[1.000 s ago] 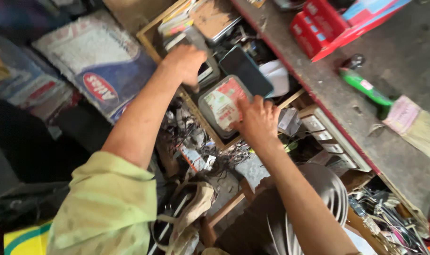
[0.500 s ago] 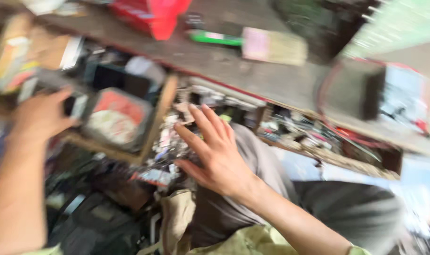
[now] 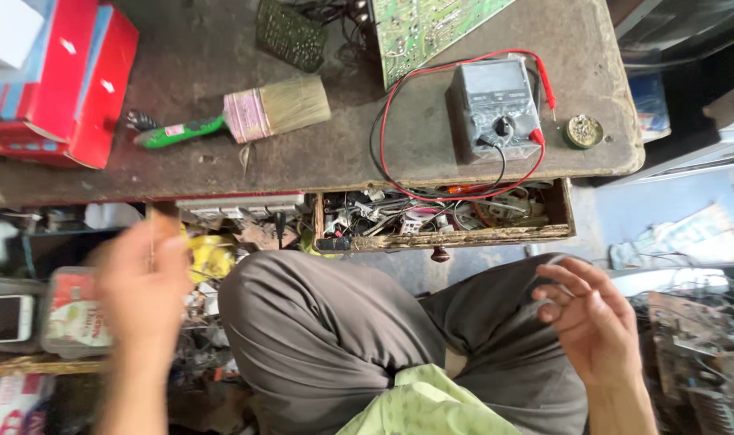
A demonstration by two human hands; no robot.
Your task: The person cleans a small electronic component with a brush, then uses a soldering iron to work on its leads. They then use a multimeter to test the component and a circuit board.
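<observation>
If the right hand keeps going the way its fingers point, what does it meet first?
The right hand points up-left with its fingers curled. Going straight on, it would probably meet the grey trouser knee first, then the open drawer of loose parts; depth is unclear.

A clear plastic tub (image 3: 75, 314) with a red-and-white label lies among clutter beside a white phone (image 3: 4, 316).
</observation>
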